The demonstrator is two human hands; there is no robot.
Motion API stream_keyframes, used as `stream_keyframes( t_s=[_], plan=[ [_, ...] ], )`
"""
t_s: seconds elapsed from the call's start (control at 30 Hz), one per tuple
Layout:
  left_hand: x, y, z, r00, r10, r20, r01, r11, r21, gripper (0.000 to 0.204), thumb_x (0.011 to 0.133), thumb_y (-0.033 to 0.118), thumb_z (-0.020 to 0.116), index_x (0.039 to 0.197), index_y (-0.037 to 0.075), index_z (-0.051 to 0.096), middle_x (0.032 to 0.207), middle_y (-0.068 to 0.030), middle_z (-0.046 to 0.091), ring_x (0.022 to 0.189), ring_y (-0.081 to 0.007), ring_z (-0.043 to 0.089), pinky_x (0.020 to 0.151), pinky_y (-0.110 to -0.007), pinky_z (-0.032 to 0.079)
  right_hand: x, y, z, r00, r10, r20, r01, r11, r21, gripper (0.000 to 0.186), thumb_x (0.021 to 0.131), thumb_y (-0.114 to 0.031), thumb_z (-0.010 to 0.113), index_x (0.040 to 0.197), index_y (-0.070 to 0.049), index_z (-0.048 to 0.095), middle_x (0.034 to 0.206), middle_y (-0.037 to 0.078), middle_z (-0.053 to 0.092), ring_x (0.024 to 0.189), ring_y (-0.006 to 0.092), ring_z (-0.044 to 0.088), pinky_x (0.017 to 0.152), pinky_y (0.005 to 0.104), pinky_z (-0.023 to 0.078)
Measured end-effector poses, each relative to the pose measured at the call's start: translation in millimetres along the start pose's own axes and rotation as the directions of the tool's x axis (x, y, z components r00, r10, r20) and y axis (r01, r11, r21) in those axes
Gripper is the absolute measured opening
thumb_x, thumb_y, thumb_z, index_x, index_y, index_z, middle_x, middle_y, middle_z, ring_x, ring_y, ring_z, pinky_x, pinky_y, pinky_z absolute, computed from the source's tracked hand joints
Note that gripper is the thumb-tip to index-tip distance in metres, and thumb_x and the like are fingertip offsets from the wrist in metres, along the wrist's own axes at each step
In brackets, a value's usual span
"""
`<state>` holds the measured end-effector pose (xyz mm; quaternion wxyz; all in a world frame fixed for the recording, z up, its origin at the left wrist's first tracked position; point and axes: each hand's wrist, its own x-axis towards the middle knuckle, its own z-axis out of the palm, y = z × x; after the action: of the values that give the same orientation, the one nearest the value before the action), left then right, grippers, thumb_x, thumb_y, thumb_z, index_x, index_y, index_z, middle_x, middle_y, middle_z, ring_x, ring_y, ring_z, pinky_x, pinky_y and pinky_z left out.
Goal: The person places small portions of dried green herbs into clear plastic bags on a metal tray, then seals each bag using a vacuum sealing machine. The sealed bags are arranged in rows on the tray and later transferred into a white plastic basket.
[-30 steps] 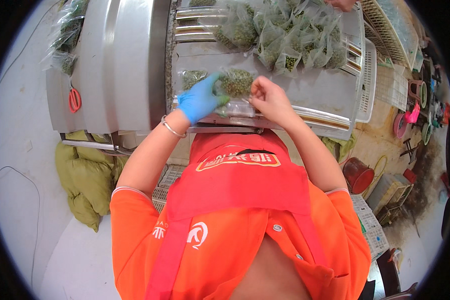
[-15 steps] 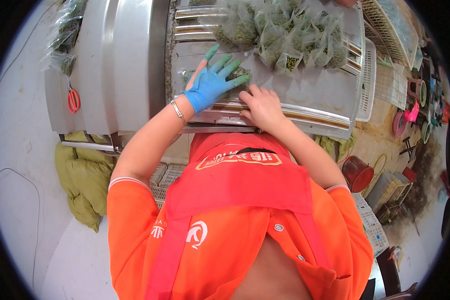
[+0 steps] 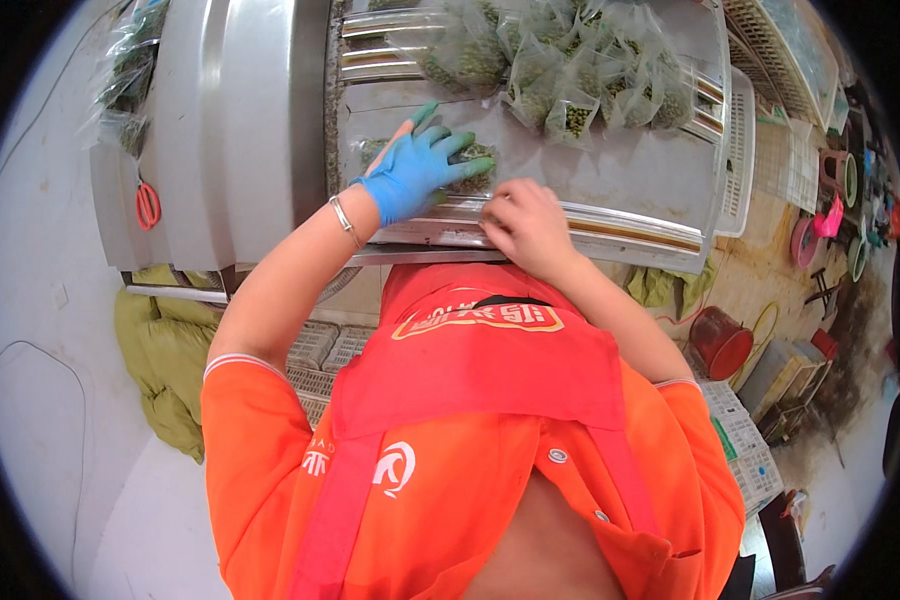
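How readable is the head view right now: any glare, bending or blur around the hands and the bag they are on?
Head view: fisheye bends the steel machine edges and leaves black corners; soft sheen on the steel, no harsh glare; the gloved left hand and bare right hand look sharp; the clear bag under the glove reflects a little, so its greenish contents are hazy; the pile of bags behind is readable.

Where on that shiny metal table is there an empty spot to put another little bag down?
Bare metal lies right of the left hand and its flat bag, between the pile of filled bags above and the right hand at the sealing bar. The top is crowded with bags.
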<state>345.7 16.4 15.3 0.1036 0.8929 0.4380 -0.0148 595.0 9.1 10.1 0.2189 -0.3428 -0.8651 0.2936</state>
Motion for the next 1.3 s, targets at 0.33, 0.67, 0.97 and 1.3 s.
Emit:
stream_keyframes(
  t_s=[0.33,0.67,0.97,1.3],
  plan=[
    [35,63,-36,0.900,-0.428,0.079,0.342,0.585,-0.736,0.047,0.089,0.032,0.072,0.132,0.014,0.063,0.121,-0.0078,0.066,0.106,-0.0226,0.064,0.094,-0.035,0.050,12,44,-62,0.799,0.477,-0.366,-0.367,0.869,0.332,0.009,0.088,-0.002,0.067,0.097,-0.005,0.066,0.112,0.015,0.062,0.085,0.0295,0.064,0.072,0.0347,0.053],
    [88,99,-2,0.696,-0.229,0.681,0.587,-0.366,-0.722,0.042,0.093,0.030,0.071,0.122,0.001,0.064,0.105,-0.0064,0.069,0.089,-0.0139,0.063,0.076,-0.030,0.053,-59,30,-76,0.748,0.659,-0.082,-0.600,0.724,0.341,0.028,0.091,0.000,0.065,0.116,0.000,0.054,0.113,0.019,0.065,0.083,0.0242,0.070,0.069,0.0335,0.057],
    [63,69,-8,0.778,-0.258,0.573,0.548,-0.168,-0.819,0.046,0.086,0.012,0.078,0.126,-0.001,0.057,0.101,-0.0057,0.068,0.086,-0.0118,0.064,0.073,-0.027,0.053,-38,52,-90,0.573,0.659,0.486,-0.724,0.131,0.677,0.023,0.087,0.005,0.068,0.095,-0.007,0.050,0.080,0.004,0.064,0.066,0.0130,0.062,0.055,0.0247,0.049],
    [60,81,9,0.843,-0.536,0.048,0.537,0.832,-0.142,0.062,0.075,0.043,0.081,0.130,0.025,0.059,0.092,-0.0092,0.067,0.081,-0.0261,0.068,0.070,-0.041,0.052,-4,74,-40,0.910,0.386,0.152,-0.365,0.919,-0.150,0.023,0.079,-0.010,0.067,0.101,-0.012,0.060,0.084,0.013,0.064,0.081,0.0359,0.064,0.070,0.0483,0.050]
  ],
)
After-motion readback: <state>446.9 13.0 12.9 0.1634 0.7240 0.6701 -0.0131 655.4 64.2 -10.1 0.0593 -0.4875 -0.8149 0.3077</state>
